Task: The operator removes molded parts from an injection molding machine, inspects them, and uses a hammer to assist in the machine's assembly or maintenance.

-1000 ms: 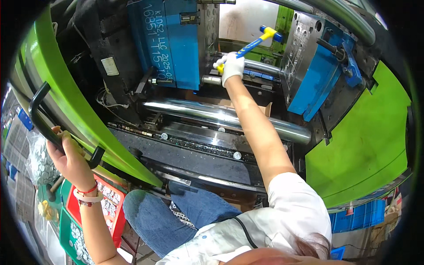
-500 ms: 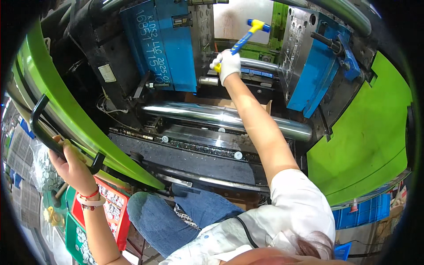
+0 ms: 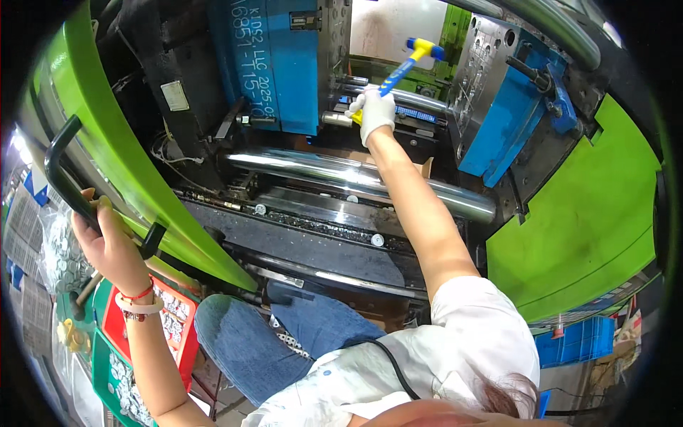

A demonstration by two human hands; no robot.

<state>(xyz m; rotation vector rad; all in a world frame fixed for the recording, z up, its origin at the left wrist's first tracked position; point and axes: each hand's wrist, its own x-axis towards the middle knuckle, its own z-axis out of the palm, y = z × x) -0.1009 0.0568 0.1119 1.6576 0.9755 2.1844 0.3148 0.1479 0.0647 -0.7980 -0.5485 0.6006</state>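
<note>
My right hand [image 3: 377, 112], in a white glove, is closed around the handle of a hammer [image 3: 400, 73]. The hammer has a blue and yellow handle and a yellow head with dark blue faces. It is held up inside the machine, between a blue mould half [image 3: 274, 78] on the left and another blue mould half [image 3: 491, 117] on the right. My bare left hand [image 3: 110, 249] grips the black door handle [image 3: 60, 167] on the green machine door [image 3: 121, 135]. Several small round pale pieces [image 3: 377, 240] lie on the machine bed below my right arm.
A thick polished bar [image 3: 306, 169] crosses the machine under my right forearm. Red [image 3: 188, 349] and green [image 3: 107, 395] bins of small grey pieces stand at lower left, beside a clear bag [image 3: 62, 260] of such pieces. A blue crate [image 3: 580, 340] sits at lower right.
The hammer and my right hand have shifted slightly right within the picture, and the hammer is tilted a little more. My left hand keeps hold of the door handle. The whole view has shifted slightly.
</note>
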